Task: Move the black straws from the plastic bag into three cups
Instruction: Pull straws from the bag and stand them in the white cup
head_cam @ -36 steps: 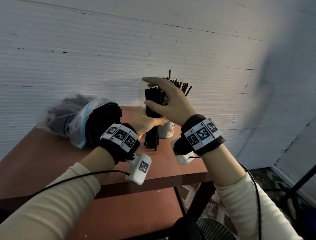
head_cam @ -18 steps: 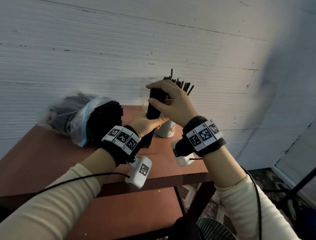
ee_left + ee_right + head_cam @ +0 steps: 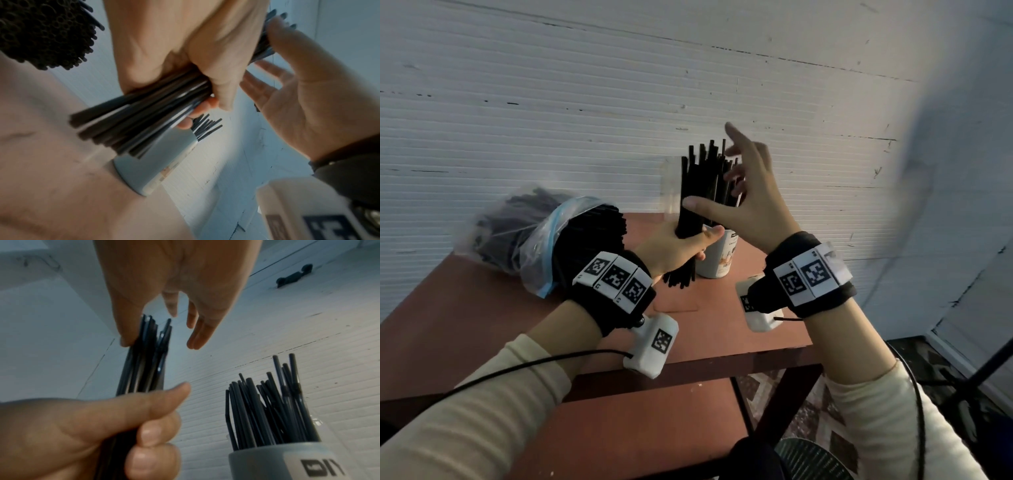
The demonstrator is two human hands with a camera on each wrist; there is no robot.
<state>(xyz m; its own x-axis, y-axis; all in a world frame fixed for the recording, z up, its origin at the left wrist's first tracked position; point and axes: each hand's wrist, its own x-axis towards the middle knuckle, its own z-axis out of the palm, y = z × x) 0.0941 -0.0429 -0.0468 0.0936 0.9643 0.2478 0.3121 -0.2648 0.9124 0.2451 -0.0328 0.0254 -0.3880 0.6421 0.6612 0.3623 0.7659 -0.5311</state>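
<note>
My left hand [image 3: 688,245] grips a bundle of black straws [image 3: 693,192] round its lower half and holds it upright above the table. The same grip shows in the left wrist view, left hand [image 3: 197,76] around the bundle [image 3: 141,123]. My right hand [image 3: 743,192] is open with its fingers spread; only its thumb touches the bundle. In the right wrist view the right hand [image 3: 176,293] hovers at the straw tips [image 3: 152,340]. Just behind stands a white cup [image 3: 717,260] holding several straws [image 3: 267,405]. The plastic bag [image 3: 534,236], full of straws, lies at the left.
A clear plastic cup [image 3: 670,186] stands behind the bundle near the white wall. The brown table [image 3: 482,325] has its front edge under my wrists and a lower shelf below. A dark stand leg [image 3: 983,373] and a fan grille [image 3: 811,459] are on the floor at right.
My right hand has come off the top of the bundle and spread its fingers. The left hand has lifted the bundle off the table and turned it upright.
</note>
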